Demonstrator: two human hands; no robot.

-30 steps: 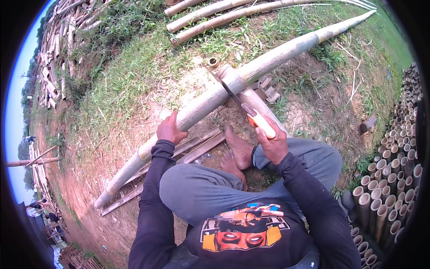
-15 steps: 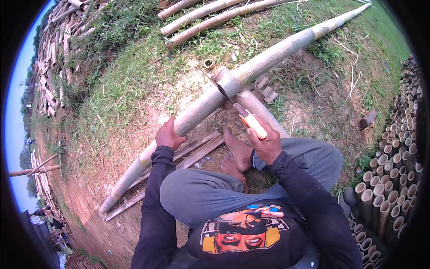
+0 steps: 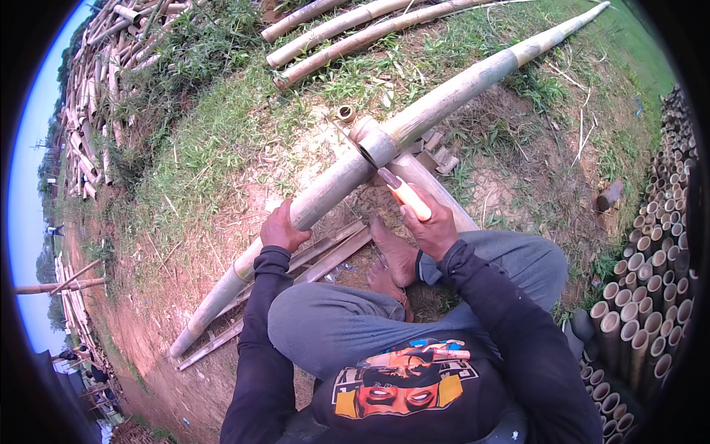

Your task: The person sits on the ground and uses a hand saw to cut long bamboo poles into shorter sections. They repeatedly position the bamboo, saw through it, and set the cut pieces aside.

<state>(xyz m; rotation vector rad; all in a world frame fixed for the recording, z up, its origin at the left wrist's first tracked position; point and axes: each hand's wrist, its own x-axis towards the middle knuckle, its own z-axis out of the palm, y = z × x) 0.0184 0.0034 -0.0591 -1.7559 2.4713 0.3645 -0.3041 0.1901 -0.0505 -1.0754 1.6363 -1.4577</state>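
A long pale bamboo pole (image 3: 329, 185) runs slantwise in front of me, from the lower left to the upper right. My left hand (image 3: 283, 229) is wrapped round its nearer part, left of a dark cut. In my right hand (image 3: 433, 229) is a handsaw (image 3: 410, 198) with an orange and cream handle, the fingers closed round it. The thin blade sits in the cut, its far end poking out beyond the pole. Beneath the cut, the pole rests across a thicker bamboo support (image 3: 429, 183). My bare feet (image 3: 392, 251) are just below the pole.
Split bamboo strips (image 3: 336, 255) lie by my feet, and small offcuts (image 3: 442, 157) beside the support. A short bamboo piece (image 3: 345, 113) stands beyond the cut. Stacked cut tubes (image 3: 640, 318) rise at right; more poles (image 3: 347, 29) lie ahead on the grass.
My right hand has pushed the saw a little forward and to the left along the cut. The left hand keeps its hold on the pole.
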